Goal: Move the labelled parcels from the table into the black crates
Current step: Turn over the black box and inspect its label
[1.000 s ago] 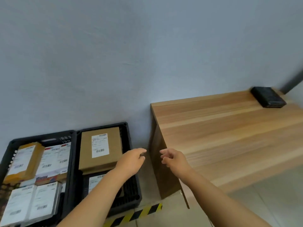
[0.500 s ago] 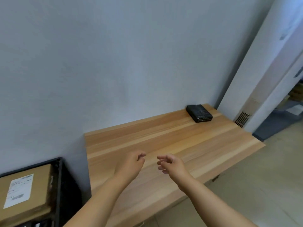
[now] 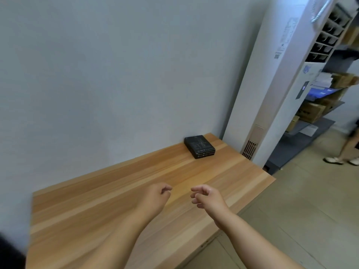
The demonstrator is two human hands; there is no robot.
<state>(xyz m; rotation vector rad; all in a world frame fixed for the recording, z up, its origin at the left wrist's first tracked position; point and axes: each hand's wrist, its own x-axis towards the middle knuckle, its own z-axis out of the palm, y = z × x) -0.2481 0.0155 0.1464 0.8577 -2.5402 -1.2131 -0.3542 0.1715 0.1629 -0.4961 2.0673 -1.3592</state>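
Both hands, left hand (image 3: pixel 155 197) and right hand (image 3: pixel 207 199), hang loosely curled, holding nothing. Well beyond them lies a black box (image 3: pixel 200 146), perhaps unlabelled; taking it could be a mistake.

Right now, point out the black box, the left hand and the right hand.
black box (image 3: pixel 199 145): head view, its top face.
left hand (image 3: pixel 155 197): head view, its back.
right hand (image 3: pixel 208 198): head view, its back.

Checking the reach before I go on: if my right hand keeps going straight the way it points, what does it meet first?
Probably bare wooden table. The right hand hangs empty, fingers loosely curled, pointing left and slightly away. The black box lies further back by the wall, seemingly off that line, though depth is unclear.
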